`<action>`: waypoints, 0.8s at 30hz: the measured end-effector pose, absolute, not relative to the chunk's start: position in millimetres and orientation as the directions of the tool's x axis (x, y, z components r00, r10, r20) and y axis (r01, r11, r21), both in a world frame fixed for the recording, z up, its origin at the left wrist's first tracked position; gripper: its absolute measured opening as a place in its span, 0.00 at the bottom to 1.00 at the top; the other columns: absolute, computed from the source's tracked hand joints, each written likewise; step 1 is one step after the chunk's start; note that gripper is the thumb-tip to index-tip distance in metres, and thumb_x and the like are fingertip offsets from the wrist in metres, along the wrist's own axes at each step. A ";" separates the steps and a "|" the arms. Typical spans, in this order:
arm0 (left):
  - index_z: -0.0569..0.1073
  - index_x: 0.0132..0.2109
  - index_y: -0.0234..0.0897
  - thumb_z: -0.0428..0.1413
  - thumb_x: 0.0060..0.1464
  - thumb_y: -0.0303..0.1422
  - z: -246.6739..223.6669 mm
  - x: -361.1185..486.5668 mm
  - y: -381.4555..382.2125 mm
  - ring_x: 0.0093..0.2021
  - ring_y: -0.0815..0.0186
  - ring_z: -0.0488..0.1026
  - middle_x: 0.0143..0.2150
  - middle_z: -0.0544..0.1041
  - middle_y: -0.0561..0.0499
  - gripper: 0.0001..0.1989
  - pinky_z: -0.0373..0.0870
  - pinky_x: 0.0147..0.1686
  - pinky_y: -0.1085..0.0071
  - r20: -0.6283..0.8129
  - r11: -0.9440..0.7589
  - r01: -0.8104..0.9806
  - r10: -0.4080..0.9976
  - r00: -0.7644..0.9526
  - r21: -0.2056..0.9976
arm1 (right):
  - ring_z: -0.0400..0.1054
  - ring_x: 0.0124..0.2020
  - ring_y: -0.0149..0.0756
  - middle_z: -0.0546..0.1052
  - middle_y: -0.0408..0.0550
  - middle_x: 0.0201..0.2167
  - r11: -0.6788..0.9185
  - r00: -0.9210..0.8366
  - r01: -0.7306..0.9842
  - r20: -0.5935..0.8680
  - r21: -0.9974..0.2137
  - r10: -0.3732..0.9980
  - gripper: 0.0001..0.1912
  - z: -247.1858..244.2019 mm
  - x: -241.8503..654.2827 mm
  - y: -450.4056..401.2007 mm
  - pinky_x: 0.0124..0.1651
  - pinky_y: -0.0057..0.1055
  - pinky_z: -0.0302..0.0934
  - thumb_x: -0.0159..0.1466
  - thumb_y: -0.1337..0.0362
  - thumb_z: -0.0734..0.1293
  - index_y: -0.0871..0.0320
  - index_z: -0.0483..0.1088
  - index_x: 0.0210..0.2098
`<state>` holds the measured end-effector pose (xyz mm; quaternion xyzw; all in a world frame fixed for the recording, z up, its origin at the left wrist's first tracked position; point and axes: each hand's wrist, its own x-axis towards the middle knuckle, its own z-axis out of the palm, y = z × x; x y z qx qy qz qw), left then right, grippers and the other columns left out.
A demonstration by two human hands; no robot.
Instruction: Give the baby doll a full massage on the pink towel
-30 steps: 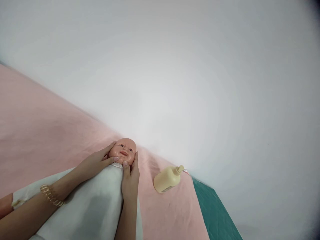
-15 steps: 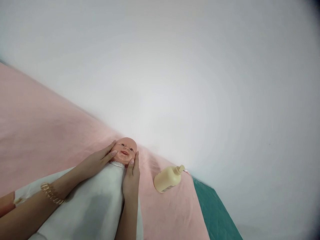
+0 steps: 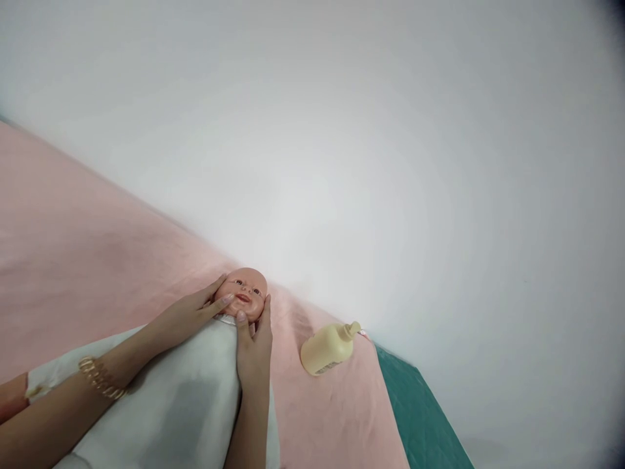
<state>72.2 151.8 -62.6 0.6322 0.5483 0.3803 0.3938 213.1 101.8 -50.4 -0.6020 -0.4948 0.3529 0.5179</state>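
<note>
A baby doll lies on its back, its bald head (image 3: 250,281) facing up. White cloth (image 3: 190,384) covers the front of its body up to a frilled collar. Along the left side of the head rests my left hand (image 3: 188,318), open, with straight fingers and the thumb on the cheek near the mouth. My right hand (image 3: 254,348) is open too. Its fingers reach up the right side of the face, and its thumb touches the chin. Parts of the fingertips are hidden beside the head.
A pale yellow pump bottle (image 3: 326,350) stands to the right of the doll on a pink sheet (image 3: 336,420). Green padding (image 3: 422,417) shows past the sheet's right edge. A white wall (image 3: 342,163) rises just behind the head. A beaded bracelet (image 3: 100,378) circles my left wrist.
My right thumb has shifted up and left onto the chin. My left thumb has slid slightly right, closer to the mouth. The doll and the bottle stay in place.
</note>
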 end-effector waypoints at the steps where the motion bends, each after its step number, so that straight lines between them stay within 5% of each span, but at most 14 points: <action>1: 0.54 0.71 0.37 0.42 0.56 0.58 -62.5 72.7 151.2 0.62 0.49 0.66 0.65 0.66 0.45 0.43 0.65 0.58 0.58 0.040 -0.081 0.371 0.992 0.118 0.925 | 0.55 0.67 0.46 0.58 0.53 0.68 0.023 0.265 0.228 0.085 -0.973 0.961 0.45 -51.3 213.4 102.1 0.65 0.42 0.57 0.62 0.48 0.67 0.56 0.46 0.71; 8: 0.53 0.70 0.38 0.56 0.46 0.56 -70.6 73.5 155.9 0.60 0.49 0.69 0.63 0.69 0.44 0.49 0.68 0.57 0.59 0.044 -0.082 0.201 0.981 0.187 0.976 | 0.55 0.68 0.43 0.56 0.52 0.69 0.045 0.236 0.193 0.091 -0.980 0.968 0.45 -57.5 215.5 105.8 0.66 0.39 0.55 0.64 0.51 0.67 0.58 0.43 0.71; 24: 0.45 0.73 0.39 0.42 0.59 0.56 -75.8 66.2 163.1 0.62 0.48 0.67 0.66 0.65 0.44 0.42 0.67 0.56 0.57 0.014 -0.107 0.428 0.977 0.215 0.897 | 0.46 0.71 0.38 0.51 0.48 0.71 0.021 0.254 0.304 0.102 -0.953 0.962 0.39 -55.1 219.5 104.8 0.71 0.39 0.44 0.68 0.44 0.56 0.58 0.45 0.71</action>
